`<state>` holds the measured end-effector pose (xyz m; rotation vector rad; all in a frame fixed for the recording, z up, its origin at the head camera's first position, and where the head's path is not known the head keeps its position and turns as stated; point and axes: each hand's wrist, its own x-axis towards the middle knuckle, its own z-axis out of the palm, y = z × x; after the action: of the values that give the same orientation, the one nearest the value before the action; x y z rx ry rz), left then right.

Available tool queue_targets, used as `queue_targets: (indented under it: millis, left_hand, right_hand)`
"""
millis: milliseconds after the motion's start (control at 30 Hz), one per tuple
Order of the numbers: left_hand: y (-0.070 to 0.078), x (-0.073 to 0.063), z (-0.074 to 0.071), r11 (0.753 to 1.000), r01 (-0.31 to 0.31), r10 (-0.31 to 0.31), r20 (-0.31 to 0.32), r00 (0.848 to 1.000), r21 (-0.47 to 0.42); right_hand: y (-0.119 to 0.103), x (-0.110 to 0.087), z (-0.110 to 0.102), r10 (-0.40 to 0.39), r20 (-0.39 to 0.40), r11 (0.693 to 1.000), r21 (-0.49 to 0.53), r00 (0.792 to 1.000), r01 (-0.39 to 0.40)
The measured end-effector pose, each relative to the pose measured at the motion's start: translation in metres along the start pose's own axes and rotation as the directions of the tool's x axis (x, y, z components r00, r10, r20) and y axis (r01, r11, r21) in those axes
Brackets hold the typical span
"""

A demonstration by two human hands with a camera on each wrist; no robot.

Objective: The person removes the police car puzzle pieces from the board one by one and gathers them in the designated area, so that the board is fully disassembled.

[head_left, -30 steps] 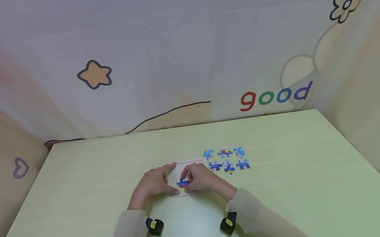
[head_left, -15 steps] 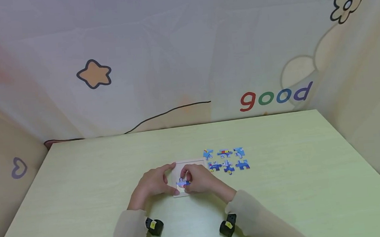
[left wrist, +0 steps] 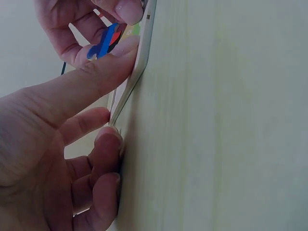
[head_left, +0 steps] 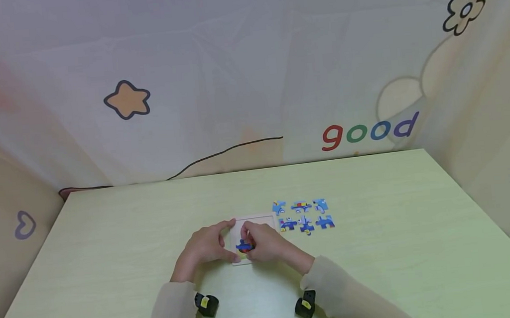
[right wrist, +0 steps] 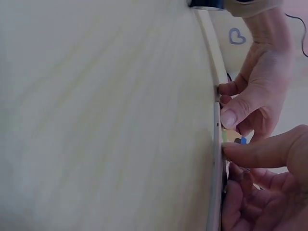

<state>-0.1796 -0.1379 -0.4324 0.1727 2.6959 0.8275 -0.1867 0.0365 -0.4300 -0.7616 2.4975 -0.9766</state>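
Observation:
A small pale puzzle tray [head_left: 255, 216] lies on the table in the head view. My left hand [head_left: 206, 243] holds its left side, index fingertip at the far corner and thumb on the near corner; the left wrist view shows the thumb [left wrist: 108, 67] over the rim. With thumb and fingers, my right hand [head_left: 267, 240] pinches a blue, red and yellow puzzle piece [head_left: 243, 246] at the tray's near left corner. In the left wrist view this piece [left wrist: 107, 42] looks tilted up from the tray. Whether it touches the tray floor is hidden by fingers.
Several loose blue puzzle pieces [head_left: 306, 223] lie in two rows just right of the tray. The pale wooden table [head_left: 121, 229] runs back to a printed curtain [head_left: 249, 89]. Black wrist cameras [head_left: 207, 305] sit on both sleeves.
The pinched piece shifts its tilt slightly, looking pale with glare half a second ago and darker now. My right hand has moved a little left; my left hand stays in place.

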Motion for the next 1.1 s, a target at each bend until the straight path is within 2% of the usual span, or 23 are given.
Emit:
queue_targets:
  millis: [133, 433, 500, 633, 700, 867, 1100]
  left_hand:
    - [0.001, 0.000, 0.001, 1.000, 0.001, -0.001, 0.005, 1.000, 0.003]
    - [-0.001, 0.000, -0.001, 1.000, -0.023, 0.023, -0.003, 1.000, -0.001]
    - [-0.001, 0.000, 0.000, 1.000, -0.026, 0.026, -0.004, 1.000, 0.004]
    - [-0.001, 0.000, 0.000, 1.000, -0.024, 0.024, 0.000, 1.000, 0.019]
    - [0.000, 0.001, 0.001, 1.000, -0.020, 0.020, 0.000, 1.000, 0.020]
    - [0.000, 0.001, 0.003, 1.000, -0.019, 0.019, -0.009, 1.000, 0.011]
    - [-0.001, -0.001, 0.004, 1.000, -0.019, 0.019, -0.022, 1.000, -0.001]
  right_hand:
    - [0.002, -0.002, -0.002, 0.011, 0.023, 0.998, 0.060, 1.000, -0.012]
    - [0.008, -0.004, -0.007, -0.027, 0.005, 0.986, 0.166, 1.000, 0.026]
    - [0.010, -0.005, -0.009, -0.013, 0.012, 0.971, 0.238, 1.000, 0.010]
    - [0.018, -0.013, -0.016, 0.037, 0.007, 0.920, 0.391, 0.999, -0.037]
    - [0.024, -0.019, -0.022, 0.054, -0.004, 0.900, 0.434, 0.999, -0.047]
    - [0.042, -0.037, -0.039, 0.072, -0.022, 0.897, 0.439, 0.997, -0.055]
    - [0.066, -0.056, -0.054, 0.133, -0.044, 0.914, 0.392, 0.990, -0.106]
